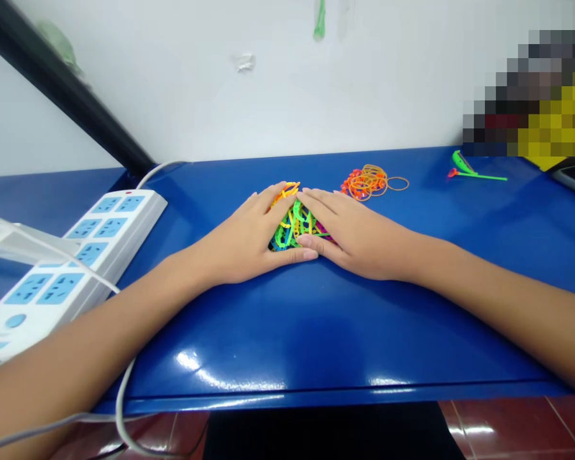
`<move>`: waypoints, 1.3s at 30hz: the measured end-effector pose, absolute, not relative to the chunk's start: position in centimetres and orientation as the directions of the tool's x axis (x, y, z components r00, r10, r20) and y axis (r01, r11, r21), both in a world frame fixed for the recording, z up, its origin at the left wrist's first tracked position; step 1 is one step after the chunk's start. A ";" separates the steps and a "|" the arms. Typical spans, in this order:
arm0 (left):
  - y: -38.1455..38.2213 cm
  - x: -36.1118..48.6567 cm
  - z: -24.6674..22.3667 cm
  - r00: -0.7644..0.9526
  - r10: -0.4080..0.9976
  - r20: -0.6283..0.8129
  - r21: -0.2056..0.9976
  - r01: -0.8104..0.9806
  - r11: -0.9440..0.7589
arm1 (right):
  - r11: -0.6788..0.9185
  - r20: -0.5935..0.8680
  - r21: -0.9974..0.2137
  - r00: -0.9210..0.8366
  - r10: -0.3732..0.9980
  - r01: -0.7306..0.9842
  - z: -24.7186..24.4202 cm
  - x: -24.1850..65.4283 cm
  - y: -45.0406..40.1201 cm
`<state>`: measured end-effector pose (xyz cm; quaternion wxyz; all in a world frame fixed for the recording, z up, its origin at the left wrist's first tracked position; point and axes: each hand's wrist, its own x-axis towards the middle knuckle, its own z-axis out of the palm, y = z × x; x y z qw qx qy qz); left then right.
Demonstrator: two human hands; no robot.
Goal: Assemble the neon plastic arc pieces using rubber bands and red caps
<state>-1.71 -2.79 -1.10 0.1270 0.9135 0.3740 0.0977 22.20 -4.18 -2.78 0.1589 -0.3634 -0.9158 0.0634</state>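
A pile of small colourful plastic pieces [294, 223], green, yellow, orange, blue and purple, lies on the blue table. Around its left side curves my left hand [244, 239], fingers stretched out and thumb along the near edge. My right hand [357, 233] cups the right side in the same way, also with extended fingers. The thumbs meet or nearly meet in front of the pile, and the fingertips come close together behind it. Both palms face inward, so part of the pile is hidden under the hands. Neither hand is closed in a grip.
Tan rubber bands with orange-red pieces [368, 183] lie behind my right hand. Farther right are a green piece [464, 162] and a thin green stick with a red end [483, 176]. A white power strip [141, 214] with cables stands at the left. A pale wall rises behind.
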 end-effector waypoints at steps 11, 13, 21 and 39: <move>-2.8 -1.7 -1.1 0.704 0.704 0.088 0.296 0.657 -0.694 | 0.727 0.243 -0.233 -0.685 0.686 0.646 -2.7 22.2 -4.2; -2.8 -1.7 -1.1 0.704 0.705 0.087 0.297 0.657 -0.692 | 0.728 0.247 -0.230 -0.685 0.685 0.645 -2.7 22.2 -4.2; -2.7 -1.8 -1.2 0.715 0.692 0.100 0.293 0.644 -0.707 | 0.727 0.243 -0.230 -0.685 0.687 0.647 -2.8 22.1 -4.1; -2.7 -1.8 -1.3 0.712 0.693 0.107 0.296 0.643 -0.706 | 0.737 0.264 -0.241 -0.688 0.676 0.632 -2.8 22.2 -4.1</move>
